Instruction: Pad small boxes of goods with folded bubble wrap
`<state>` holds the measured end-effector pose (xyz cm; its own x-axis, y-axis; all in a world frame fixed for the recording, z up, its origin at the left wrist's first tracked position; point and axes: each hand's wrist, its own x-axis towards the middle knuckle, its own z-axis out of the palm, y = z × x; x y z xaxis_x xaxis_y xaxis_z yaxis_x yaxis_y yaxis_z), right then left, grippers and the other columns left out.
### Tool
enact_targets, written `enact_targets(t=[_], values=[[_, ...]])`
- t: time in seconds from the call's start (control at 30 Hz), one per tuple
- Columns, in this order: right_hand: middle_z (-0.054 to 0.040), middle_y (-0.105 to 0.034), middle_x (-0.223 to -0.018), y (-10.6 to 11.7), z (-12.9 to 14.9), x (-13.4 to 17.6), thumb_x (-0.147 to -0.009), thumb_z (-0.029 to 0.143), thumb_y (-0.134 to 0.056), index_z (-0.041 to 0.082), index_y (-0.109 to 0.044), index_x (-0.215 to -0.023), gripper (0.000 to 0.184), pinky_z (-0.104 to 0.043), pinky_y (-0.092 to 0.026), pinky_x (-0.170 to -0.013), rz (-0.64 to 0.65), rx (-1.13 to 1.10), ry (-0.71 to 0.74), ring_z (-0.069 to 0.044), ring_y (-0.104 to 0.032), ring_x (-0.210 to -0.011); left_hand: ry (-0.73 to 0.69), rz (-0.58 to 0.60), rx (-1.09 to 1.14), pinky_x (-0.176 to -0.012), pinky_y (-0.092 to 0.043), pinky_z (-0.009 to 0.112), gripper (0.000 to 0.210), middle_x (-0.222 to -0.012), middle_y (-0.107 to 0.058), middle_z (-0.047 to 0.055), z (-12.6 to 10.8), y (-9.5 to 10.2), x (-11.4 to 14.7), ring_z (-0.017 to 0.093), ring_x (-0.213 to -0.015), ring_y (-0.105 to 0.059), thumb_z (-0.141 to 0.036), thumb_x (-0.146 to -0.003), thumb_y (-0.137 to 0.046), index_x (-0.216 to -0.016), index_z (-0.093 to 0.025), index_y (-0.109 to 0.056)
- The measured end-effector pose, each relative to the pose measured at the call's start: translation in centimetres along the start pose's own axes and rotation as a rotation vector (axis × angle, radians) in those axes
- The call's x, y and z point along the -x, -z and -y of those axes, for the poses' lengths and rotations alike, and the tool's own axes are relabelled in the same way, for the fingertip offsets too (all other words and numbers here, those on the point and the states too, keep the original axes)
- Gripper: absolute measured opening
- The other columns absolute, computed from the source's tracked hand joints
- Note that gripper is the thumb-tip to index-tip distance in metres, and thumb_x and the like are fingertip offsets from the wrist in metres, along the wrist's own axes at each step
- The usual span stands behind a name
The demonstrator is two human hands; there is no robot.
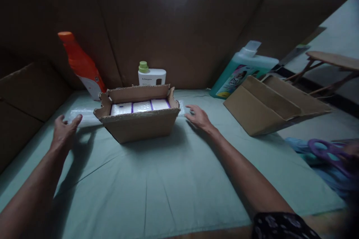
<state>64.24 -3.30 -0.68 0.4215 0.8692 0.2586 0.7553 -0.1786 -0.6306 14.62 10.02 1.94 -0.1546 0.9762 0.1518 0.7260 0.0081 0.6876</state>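
An open, shallow brown corrugated cardboard box (pixel 139 119) stood on the pale green cloth-covered bench (pixel 157 186), toward its far edge, long axis running left to right and its opening facing up. Inside lay three white packs with purple bands (pixel 140 106), side by side in one row; no print on them could be read. A clear plastic sheet (pixel 84 116) seemed to stick out from under the box at both ends, though the dim view left that unsure. The left hand (pixel 64 131) lay flat, fingers spread, on the sheet's left end; the right hand (pixel 198 116) lay flat at its right end, both clamped on nothing. Behind stood one orange bottle (pixel 81 65), one white bottle with a green cap (pixel 150 74) bearing small illegible lettering, and one green detergent jug (pixel 242 71) with a pictured label. A second, empty cardboard box (pixel 269 104) lay tipped near the right edge.
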Motion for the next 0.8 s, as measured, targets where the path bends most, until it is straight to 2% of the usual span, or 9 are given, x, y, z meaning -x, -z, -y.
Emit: enact_targets(t=[0.07, 0.13, 0.2, 0.27, 0.37, 0.47, 0.6, 0.7, 0.8], values=[[-0.0087, -0.069, -0.125, -1.1, 1.1, -0.6, -0.088, 0.030, -0.073, 0.017, -0.071, -0.116, 0.030, -0.042, -0.051, -0.102, 0.014, -0.031, 0.041, -0.023, -0.064, -0.113, 0.062, -0.060, 0.011, -0.112, -0.040, 0.066, 0.090, -0.153, -0.045, 0.027, -0.6, -0.3, 0.8, 0.049, -0.144, -0.041, -0.073, -0.090, -0.053, -0.149, -0.006, -0.034], [-0.0086, -0.066, -0.126, -1.9, 1.8, -1.4, -0.097, 0.036, -0.067, 0.016, -0.067, -0.120, 0.030, -0.045, -0.054, -0.099, -0.001, -0.066, 0.040, -0.023, -0.065, -0.113, 0.068, -0.101, 0.028, -0.118, -0.033, 0.068, 0.093, -0.158, -0.038, 0.028, -0.7, 0.2, 2.8, 0.049, -0.150, -0.033, -0.071, -0.089, -0.057, -0.152, -0.007, -0.033], [-0.0080, -0.066, -0.124, -1.9, 1.9, -1.7, -0.101, 0.040, -0.062, 0.016, -0.065, -0.122, 0.032, -0.044, -0.058, -0.093, -0.044, -0.105, 0.005, -0.022, -0.067, -0.107, 0.056, -0.127, 0.039, -0.117, -0.034, 0.070, 0.097, -0.159, -0.038, 0.027, -0.1, 1.3, 5.8, 0.050, -0.148, -0.035, -0.071, -0.084, -0.062, -0.153, -0.009, -0.035], [-0.0065, -0.068, -0.115, -1.0, 1.5, -1.0, -0.100, 0.041, -0.062, 0.015, -0.068, -0.114, 0.030, -0.039, -0.058, -0.088, -0.116, -0.148, -0.044, -0.020, -0.068, -0.099, 0.082, -0.071, 0.068, -0.113, -0.041, 0.069, 0.092, -0.156, -0.044, 0.023, 0.9, 2.7, 9.5, 0.050, -0.142, -0.044, -0.072, -0.081, -0.064, -0.151, -0.017, -0.043], [-0.0038, -0.070, -0.089, 1.8, 1.3, 2.2, -0.095, 0.043, -0.061, 0.014, -0.070, -0.090, 0.031, -0.034, -0.055, -0.079, -0.238, -0.223, -0.104, -0.018, -0.066, -0.082, 0.147, 0.155, 0.204, -0.108, -0.050, 0.058, 0.066, -0.137, -0.066, 0.014, 1.5, 3.6, 15.4, 0.043, -0.130, -0.059, -0.072, -0.081, -0.062, -0.129, -0.027, -0.064], [-0.0018, -0.068, -0.079, 5.3, 2.0, 7.6, -0.087, 0.046, -0.061, 0.017, -0.068, -0.083, 0.030, -0.032, -0.053, -0.070, -0.314, -0.297, -0.125, -0.018, -0.063, -0.072, 0.107, 0.439, 0.401, -0.107, -0.052, 0.049, 0.055, -0.118, -0.076, 0.010, -0.4, 2.4, 20.1, 0.035, -0.119, -0.067, -0.069, -0.080, -0.066, -0.110, -0.024, -0.073], [0.0004, -0.068, -0.081, 9.6, 4.5, 14.6, -0.085, 0.044, -0.069, 0.021, -0.067, -0.085, 0.024, -0.031, -0.054, -0.073, -0.471, -0.447, -0.099, -0.016, -0.064, -0.074, 0.112, 0.811, 0.695, -0.100, -0.055, 0.046, 0.062, -0.123, -0.073, 0.015, -4.9, -0.8, 23.7, 0.033, -0.115, -0.069, -0.065, -0.078, -0.074, -0.119, -0.019, -0.070], [-0.0007, -0.071, -0.086, 12.3, 7.4, 18.2, -0.081, 0.039, -0.079, 0.022, -0.072, -0.090, 0.020, -0.035, -0.056, -0.082, -0.575, -0.616, -0.040, -0.018, -0.066, -0.081, 0.309, 1.024, 0.979, -0.093, -0.057, 0.047, 0.083, -0.133, -0.065, 0.023, -7.7, -3.0, 25.6, 0.036, -0.118, -0.066, -0.065, -0.071, -0.082, -0.132, -0.016, -0.059], [-0.0025, -0.074, -0.088, 14.1, 11.0, 20.5, -0.080, 0.035, -0.082, 0.025, -0.075, -0.091, 0.016, -0.043, -0.058, -0.089, -0.589, -0.731, 0.008, -0.022, -0.069, -0.087, 0.522, 1.199, 1.225, -0.091, -0.056, 0.051, 0.094, -0.135, -0.060, 0.026, -9.7, -5.0, 27.8, 0.039, -0.124, -0.060, -0.064, -0.067, -0.087, -0.137, -0.015, -0.049]])
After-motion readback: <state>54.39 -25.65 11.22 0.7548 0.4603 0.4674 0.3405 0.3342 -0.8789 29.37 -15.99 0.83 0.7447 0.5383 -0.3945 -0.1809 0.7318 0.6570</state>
